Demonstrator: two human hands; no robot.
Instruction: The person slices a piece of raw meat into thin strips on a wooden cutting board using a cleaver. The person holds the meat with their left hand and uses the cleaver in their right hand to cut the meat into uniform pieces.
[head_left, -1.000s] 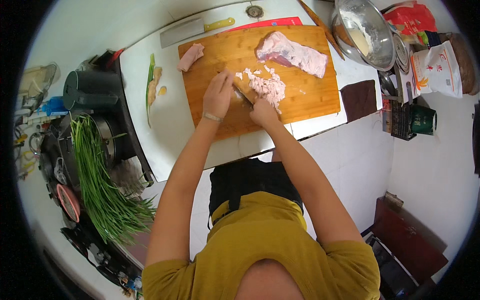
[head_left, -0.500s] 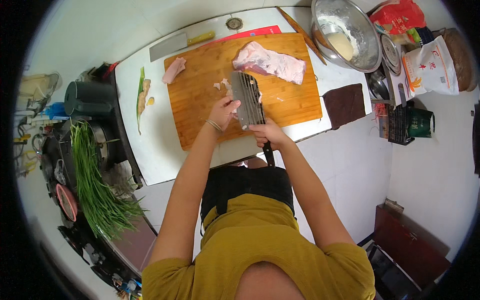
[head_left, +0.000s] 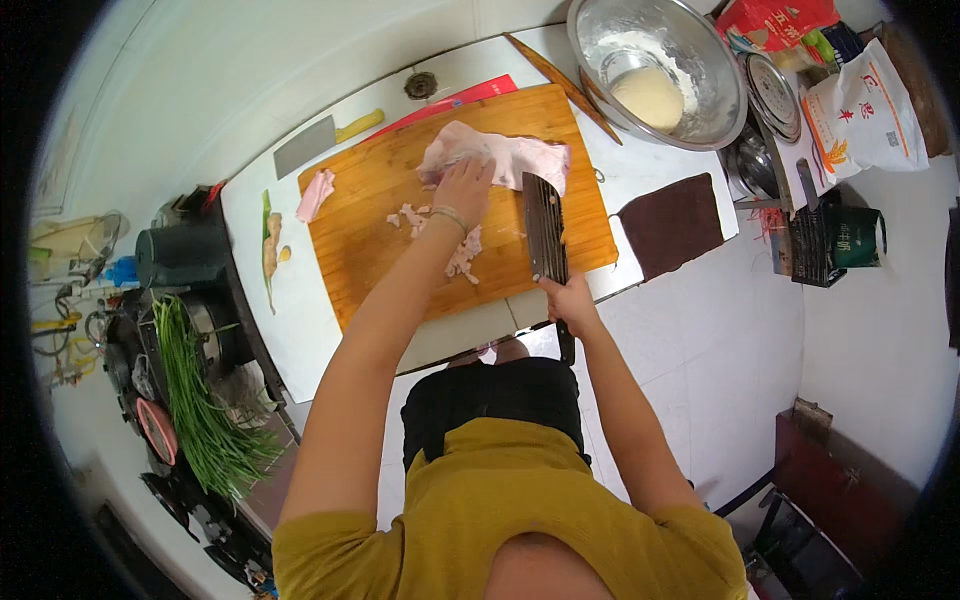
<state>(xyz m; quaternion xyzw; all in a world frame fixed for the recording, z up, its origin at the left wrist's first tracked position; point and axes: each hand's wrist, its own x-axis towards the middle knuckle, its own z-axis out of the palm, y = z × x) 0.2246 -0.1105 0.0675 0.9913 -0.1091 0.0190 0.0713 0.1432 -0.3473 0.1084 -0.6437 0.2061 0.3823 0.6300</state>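
A slab of raw pork [head_left: 525,160] lies across the far part of the wooden cutting board [head_left: 370,270]. My left hand [head_left: 465,190] reaches over to its near left side, fingers closed on the meat, their tips partly hidden. My right hand [head_left: 570,303] grips the black handle of a cleaver [head_left: 543,225]; its dark, streaked blade points away from me over the board's right side, close to the slab. Small chopped meat pieces [head_left: 462,260] lie under and beside my left forearm. A separate pale piece of meat [head_left: 316,195] rests at the board's left edge.
A second cleaver with a yellow handle [head_left: 360,125] lies behind the board. Dough sits in a steel bowl [head_left: 715,90] at the back right. Right of the board is a brown cloth [head_left: 672,225]. Ginger [head_left: 271,245] and scallion lie left; green chives [head_left: 205,400] hang further left.
My left hand has moved away from the cleaver blade and onto the pork slab. The cleaver has shifted right in my right hand, uncovering the chopped pieces. The view has shifted slightly.
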